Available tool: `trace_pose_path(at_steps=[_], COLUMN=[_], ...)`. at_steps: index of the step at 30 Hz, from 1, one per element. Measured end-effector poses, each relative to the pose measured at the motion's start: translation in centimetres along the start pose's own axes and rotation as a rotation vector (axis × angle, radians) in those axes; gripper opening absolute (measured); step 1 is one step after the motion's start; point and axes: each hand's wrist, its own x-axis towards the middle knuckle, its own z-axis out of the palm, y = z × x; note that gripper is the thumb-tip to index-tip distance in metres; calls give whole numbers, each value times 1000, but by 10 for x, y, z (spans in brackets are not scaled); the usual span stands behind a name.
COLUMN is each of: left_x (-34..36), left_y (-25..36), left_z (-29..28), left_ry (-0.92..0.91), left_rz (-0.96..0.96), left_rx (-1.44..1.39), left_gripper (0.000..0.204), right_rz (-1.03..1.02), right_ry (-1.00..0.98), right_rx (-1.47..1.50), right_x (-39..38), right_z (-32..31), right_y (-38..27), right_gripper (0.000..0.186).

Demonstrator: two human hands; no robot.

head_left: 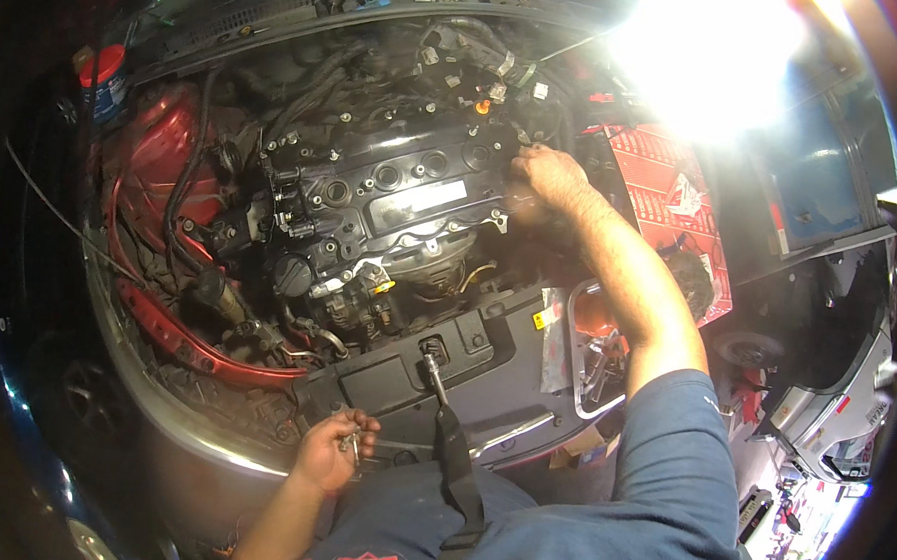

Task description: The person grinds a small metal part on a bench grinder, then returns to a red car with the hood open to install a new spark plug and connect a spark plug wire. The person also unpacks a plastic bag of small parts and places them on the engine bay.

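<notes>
A black valve cover [412, 193] with round plug wells and a white label tops the car engine in front of me. My right hand [551, 174] reaches to the right end of this cover, its fingers curled in; what they grip, if anything, is hidden. Low at the front, by my body, my left hand [333, 449] is closed around a small metal part [352, 442], perhaps a bolt. A chrome ratchet [434, 372] rests on the black front panel [404, 383], between my left hand and the engine.
On the right of the panel stands a metal tray [577, 321] with loose metal parts. Beyond it lies a red printed box [663, 179]. A long shiny bar [512, 433] lies near my body. Unplugged connectors [497, 92] sit behind the engine. A glaring light [723, 57] shines upper right.
</notes>
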Motion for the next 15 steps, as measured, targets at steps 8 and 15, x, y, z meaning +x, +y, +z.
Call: trace_pose_path(at_steps=[8,15], left_x=[-10,-7], left_y=[8,16], left_z=[14,17], left_ry=[-63,-44], left_rz=[-50,-150], left_rx=[164,153], left_gripper=[23,27], right_rz=[35,33], right_ry=[-42,-89], right_rx=[22,25], right_x=[3,5], right_z=[-9,-18], right_y=[-6,-7], right_gripper=[24,26])
